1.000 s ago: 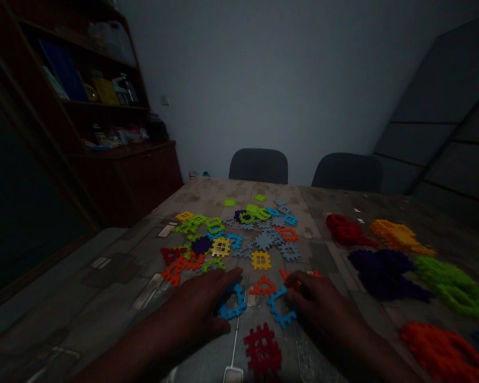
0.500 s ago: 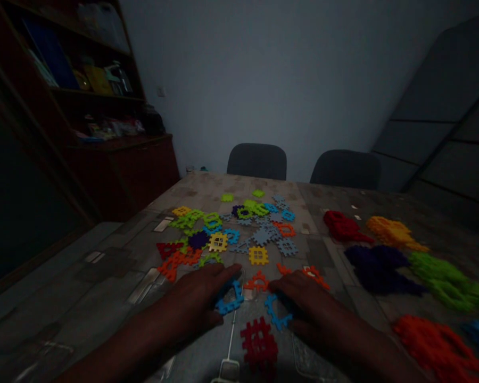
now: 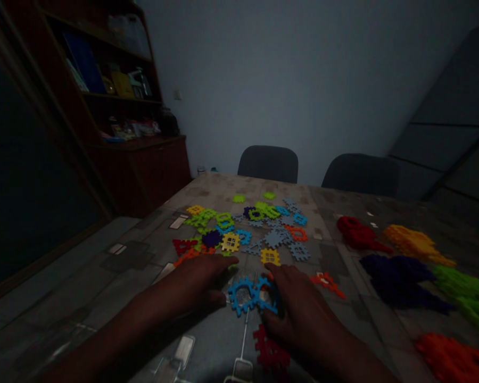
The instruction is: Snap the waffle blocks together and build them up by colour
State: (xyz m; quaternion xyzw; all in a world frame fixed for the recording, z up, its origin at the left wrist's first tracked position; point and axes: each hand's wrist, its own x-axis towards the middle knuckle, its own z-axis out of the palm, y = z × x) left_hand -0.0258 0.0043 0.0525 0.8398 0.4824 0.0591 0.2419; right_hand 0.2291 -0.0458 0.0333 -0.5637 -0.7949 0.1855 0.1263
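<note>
Two blue interlocking puzzle tiles lie side by side on the table, their toothed edges meeting. The left blue tile (image 3: 241, 297) has a rounded opening. My left hand (image 3: 203, 279) is just left of it, fingers stretched and thumb apart, holding nothing. My right hand (image 3: 299, 300) has its fingers and thumb round the outer side of the right blue tile (image 3: 264, 301), covering part of it. Below, a red toothed tile (image 3: 270, 351) is partly hidden by my right hand. An orange tile (image 3: 328, 283) rests right of that hand.
Beyond my hands spreads a loose pile of tiles, including a yellow window tile (image 3: 270, 257) and grey tiles (image 3: 275, 237). At the right are sorted stacks: red (image 3: 359, 234), yellow (image 3: 417, 243), purple (image 3: 401, 282), green (image 3: 467, 292) and orange (image 3: 455, 356). Two chairs (image 3: 268, 162) stand behind the table.
The two blue tiles, apart before, now touch. My left hand has come off its tile, and my right hand has moved its tile left relative to the table. The view has shifted slightly.
</note>
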